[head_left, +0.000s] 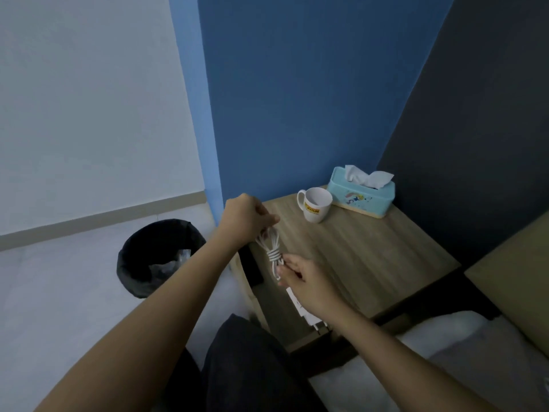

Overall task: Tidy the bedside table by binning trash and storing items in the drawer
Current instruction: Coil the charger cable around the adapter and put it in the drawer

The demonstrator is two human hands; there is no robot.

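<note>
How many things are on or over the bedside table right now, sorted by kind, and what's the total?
White mug: 1
Tissue box, light blue: 1
White charger cable, coiled, held by the left hand and the right hand: 1
White charger plug, under the right wrist: 1
Total: 4

This is a bedroom in a home. A small wooden table [371, 257] stands in the corner against a blue wall [297, 84], right beside a bed [445, 352] with white bedding and a padded headboard [511, 281]. On the table sit a white mug [316, 205] and a light blue tissue box [361, 193] with a tissue sticking out. A black-lined bin [159, 257] stands on the pale tiled floor [59, 278] next to the table.
</note>
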